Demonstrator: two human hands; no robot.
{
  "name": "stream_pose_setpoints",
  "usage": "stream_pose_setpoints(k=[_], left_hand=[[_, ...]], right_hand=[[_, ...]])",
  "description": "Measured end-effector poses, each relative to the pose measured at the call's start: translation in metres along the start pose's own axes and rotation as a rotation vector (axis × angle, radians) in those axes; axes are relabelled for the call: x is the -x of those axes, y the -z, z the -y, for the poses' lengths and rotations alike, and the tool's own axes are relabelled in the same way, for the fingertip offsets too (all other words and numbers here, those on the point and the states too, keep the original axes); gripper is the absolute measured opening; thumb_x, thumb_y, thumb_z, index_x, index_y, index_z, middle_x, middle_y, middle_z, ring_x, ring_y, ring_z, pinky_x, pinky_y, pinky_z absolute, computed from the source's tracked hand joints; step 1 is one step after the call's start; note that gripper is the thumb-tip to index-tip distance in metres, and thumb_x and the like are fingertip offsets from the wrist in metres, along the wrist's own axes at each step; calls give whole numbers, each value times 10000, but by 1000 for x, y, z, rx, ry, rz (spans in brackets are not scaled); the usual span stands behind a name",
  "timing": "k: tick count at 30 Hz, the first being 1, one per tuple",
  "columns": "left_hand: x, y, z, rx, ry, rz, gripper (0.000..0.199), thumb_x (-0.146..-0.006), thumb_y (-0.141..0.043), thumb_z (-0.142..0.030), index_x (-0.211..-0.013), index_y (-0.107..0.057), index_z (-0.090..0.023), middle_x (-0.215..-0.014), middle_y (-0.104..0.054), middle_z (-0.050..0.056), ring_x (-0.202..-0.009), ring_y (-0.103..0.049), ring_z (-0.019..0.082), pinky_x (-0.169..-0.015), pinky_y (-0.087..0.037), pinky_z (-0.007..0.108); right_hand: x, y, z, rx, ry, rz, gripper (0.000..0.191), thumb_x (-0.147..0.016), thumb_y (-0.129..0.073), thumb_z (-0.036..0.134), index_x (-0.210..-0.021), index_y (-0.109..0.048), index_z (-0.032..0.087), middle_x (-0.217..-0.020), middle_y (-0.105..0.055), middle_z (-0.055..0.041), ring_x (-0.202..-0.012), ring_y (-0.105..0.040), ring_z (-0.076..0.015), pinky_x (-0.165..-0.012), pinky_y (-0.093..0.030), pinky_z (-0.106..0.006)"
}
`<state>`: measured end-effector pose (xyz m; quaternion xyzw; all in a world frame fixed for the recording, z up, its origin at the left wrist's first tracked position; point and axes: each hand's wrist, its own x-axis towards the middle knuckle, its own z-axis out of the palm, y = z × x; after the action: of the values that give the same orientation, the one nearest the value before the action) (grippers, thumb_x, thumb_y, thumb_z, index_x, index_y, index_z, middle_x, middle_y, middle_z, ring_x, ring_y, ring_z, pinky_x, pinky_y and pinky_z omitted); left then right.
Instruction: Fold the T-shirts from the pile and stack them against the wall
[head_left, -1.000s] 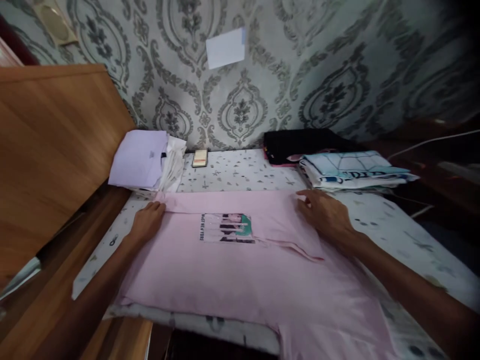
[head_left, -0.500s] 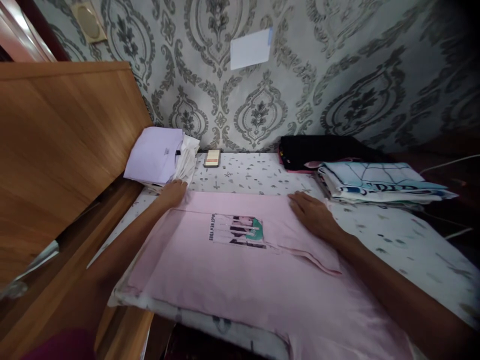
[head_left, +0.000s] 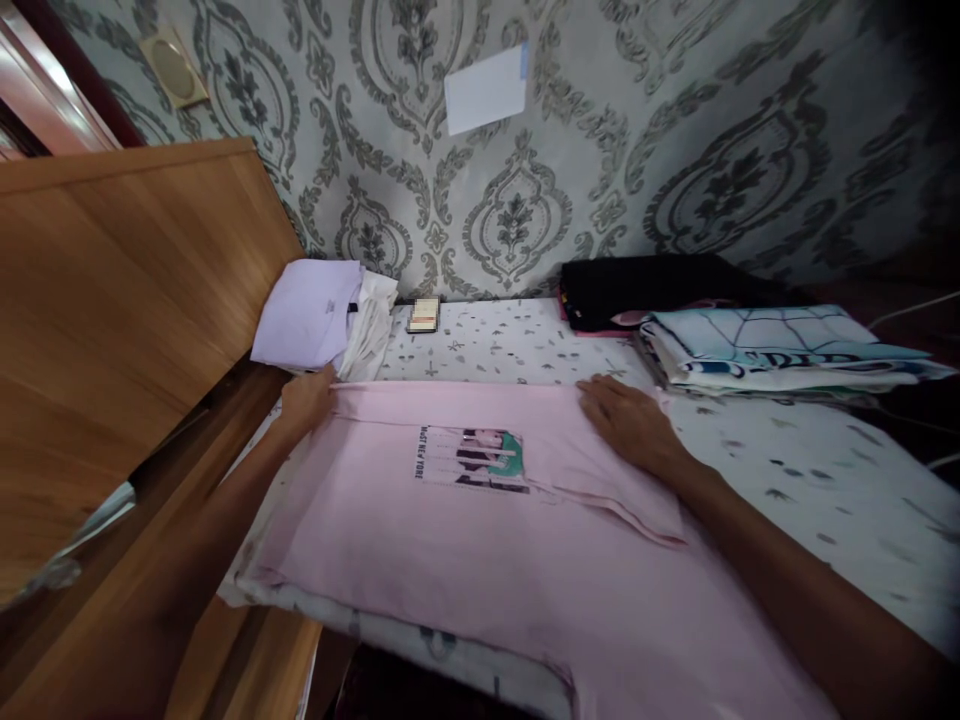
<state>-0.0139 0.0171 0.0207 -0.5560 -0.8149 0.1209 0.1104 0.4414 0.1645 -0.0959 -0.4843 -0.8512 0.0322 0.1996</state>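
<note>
A pink T-shirt (head_left: 390, 530) with a "MUST NEW YORK" picture print lies spread on the patterned white sheet (head_left: 495, 345). Its far side is folded over in a strip, and a sleeve lies across the right part. My left hand (head_left: 309, 400) is closed on the shirt's far left corner, pulling the edge straight; its fingertips are partly hidden. Flat on the folded strip at the far right rests my right hand (head_left: 626, 425), fingers stretched out and pressing the cloth.
A lilac folded garment (head_left: 307, 315) tops a pile at the far left, beside a wooden board (head_left: 135, 300). Near the wall lies a phone (head_left: 424, 315). Folded black clothes (head_left: 660, 285) and a white-and-blue printed stack (head_left: 765, 345) lie at the right.
My left hand has moved left and toward me, from lying at the shirt's far edge to gripping its corner. My right hand stays in place. The view has tilted slightly.
</note>
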Motion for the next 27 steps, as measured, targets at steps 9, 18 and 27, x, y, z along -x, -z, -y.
stream_pose_setpoints(k=[9, 18, 27], left_hand=[[28, -25, -18, 160, -127, -199, 363, -957, -333, -165, -1217, -584, -127, -1257, -633, 199, -1214, -587, 304, -997, -490, 448], [5, -75, -16, 389, -268, 11, 639, -1007, -319, -485, -1529, -329, -118, -1634, -279, 190, -1533, -217, 274, -1217, -225, 504], [26, -64, -21, 275, -222, -105, 588, -1015, -272, -422, -1518, -377, -136, -1572, -403, 196, -1480, -344, 311, -1174, -240, 638]], right_hand=[[1, 0, 2, 35, -16, 11, 501, -978, -321, 357, -1286, -634, 115, -1372, -615, -186, -1351, -516, -312, -1129, -418, -489], [1, -3, -1, 34, -14, -3, 474, -969, -353, 353, -1297, -637, 162, -1371, -629, -146, -1352, -520, -305, -1142, -401, -514], [8, 18, 17, -94, -99, 19, 497, -947, -409, 276, -1403, -545, 132, -1450, -566, -144, -1407, -456, -276, -1169, -369, -493]])
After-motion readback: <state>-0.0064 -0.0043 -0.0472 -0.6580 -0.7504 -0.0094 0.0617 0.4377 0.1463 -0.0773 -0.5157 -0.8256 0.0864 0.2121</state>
